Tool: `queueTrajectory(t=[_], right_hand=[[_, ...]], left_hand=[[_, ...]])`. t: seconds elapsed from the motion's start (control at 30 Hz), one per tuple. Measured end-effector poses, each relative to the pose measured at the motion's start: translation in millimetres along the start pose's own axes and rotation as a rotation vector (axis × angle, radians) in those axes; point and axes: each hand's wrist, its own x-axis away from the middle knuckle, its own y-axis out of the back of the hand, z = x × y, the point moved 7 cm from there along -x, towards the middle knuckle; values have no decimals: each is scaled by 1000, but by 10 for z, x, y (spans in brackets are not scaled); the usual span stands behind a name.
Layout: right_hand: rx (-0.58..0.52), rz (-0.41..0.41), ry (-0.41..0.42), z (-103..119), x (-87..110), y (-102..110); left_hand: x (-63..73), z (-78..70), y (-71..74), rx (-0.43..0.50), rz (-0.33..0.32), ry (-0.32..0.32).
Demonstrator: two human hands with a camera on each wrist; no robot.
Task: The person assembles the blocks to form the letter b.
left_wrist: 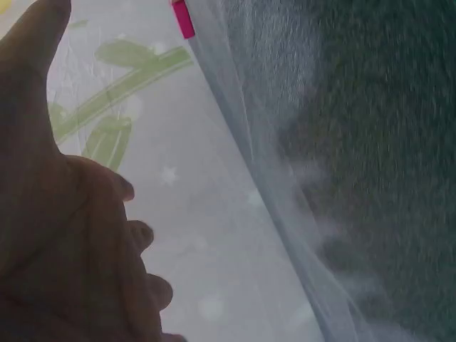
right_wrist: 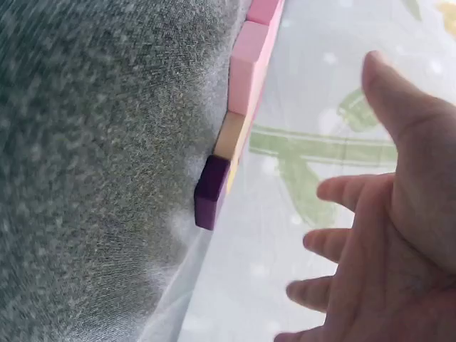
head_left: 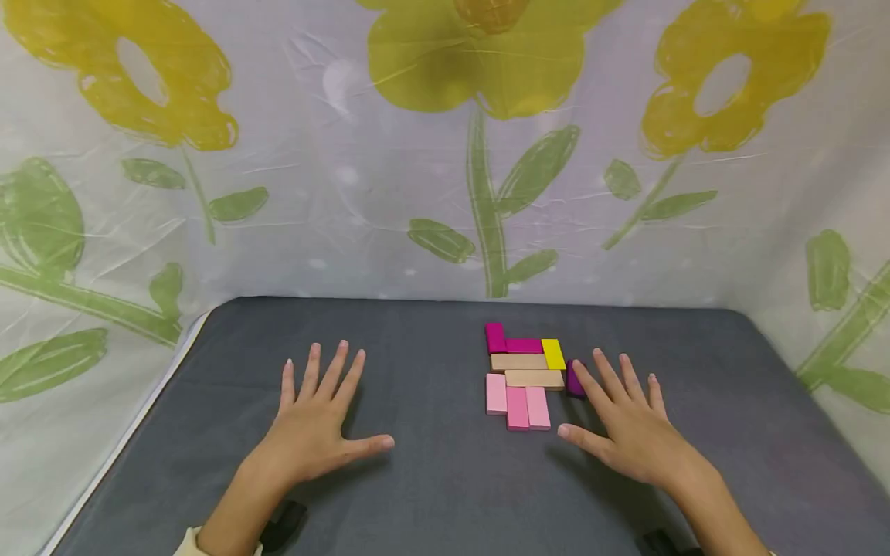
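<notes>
Several coloured blocks lie flat and close together right of the table's middle. At the far end are magenta blocks (head_left: 523,346) and a yellow block (head_left: 553,354). Two tan blocks (head_left: 534,378) lie across the middle, with pink blocks (head_left: 518,408) at the near end. A dark purple block (head_left: 574,379) sits at their right side, partly hidden by my right index finger in the head view. My right hand (head_left: 636,436), fingers spread, holds nothing beside the blocks. My left hand (head_left: 310,432) is spread well to their left, also holding nothing.
A dark grey cloth (head_left: 431,494) covers the table. Behind it and along both sides hangs a white sheet (head_left: 313,232) printed with yellow flowers and green leaves. Dark wrist straps (head_left: 283,525) show near the bottom edge.
</notes>
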Motion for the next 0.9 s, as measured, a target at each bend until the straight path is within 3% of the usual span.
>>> queueTrajectory(t=[0.07, 0.23, 0.3, 0.57, 0.73, 0.9], right_hand=[[4, 16, 16, 12, -11, 0], [13, 99, 37, 36, -64, -37], [16, 108, 57, 68, -90, -40], [7, 49, 190, 314, -316, -77], [-25, 69, 217, 428, -470, -158], [-53, 77, 207, 457, -553, -207]], left_hand=[[-19, -20, -48, 44, 68, -19], [-85, -147, -200, 169, 322, -68], [-146, -244, -236, 167, 365, -97], [-658, -787, -372, 81, 352, -257], [-981, -1007, -432, 64, 258, -262], [-1155, -1148, -540, 81, 231, -277]])
